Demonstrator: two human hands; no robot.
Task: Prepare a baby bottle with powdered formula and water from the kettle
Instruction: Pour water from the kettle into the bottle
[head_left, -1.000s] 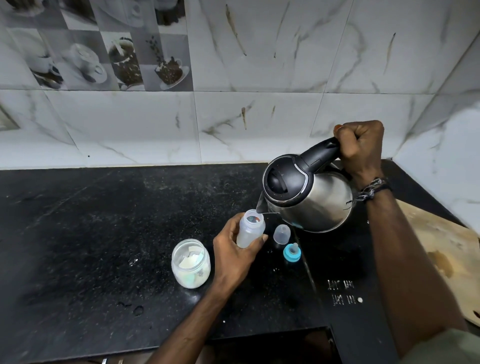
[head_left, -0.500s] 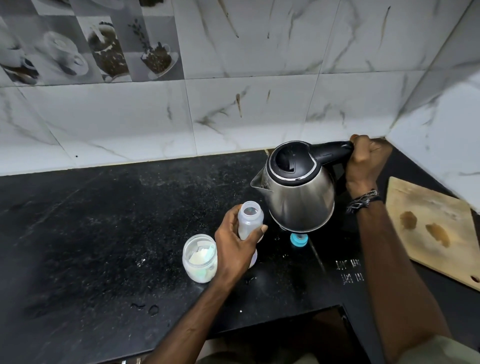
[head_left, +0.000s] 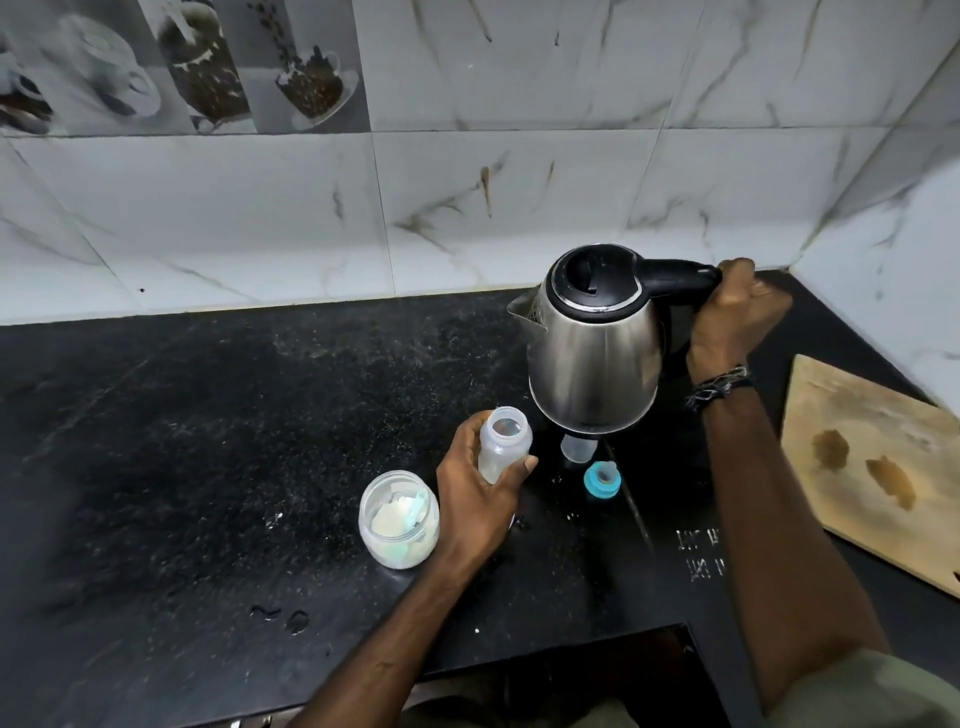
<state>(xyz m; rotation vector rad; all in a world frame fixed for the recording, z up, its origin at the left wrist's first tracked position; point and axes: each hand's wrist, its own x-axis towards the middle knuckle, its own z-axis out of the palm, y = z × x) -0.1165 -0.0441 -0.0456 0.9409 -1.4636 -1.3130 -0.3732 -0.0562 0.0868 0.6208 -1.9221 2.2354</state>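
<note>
Just right of the frame's centre, the right hand is wrapped in a fist around the black handle of the steel kettle, which stands upright with its lid closed and its spout pointing toward the left of the frame. Below and to the left of the kettle, the left hand curls its fingers and thumb around the baby bottle, which has no top on it and leans slightly (a pale liquid shows through its lower half). Just left of that hand, in the lower middle of the frame, an open clear jar holds pale powder and stands on the black counter. Right of the bottle, under the kettle's base, a small clear cap is partly hidden, and a blue teat ring lies just beside it. A stained wooden board rests at the right edge of the frame, well apart from the bottle.
</note>
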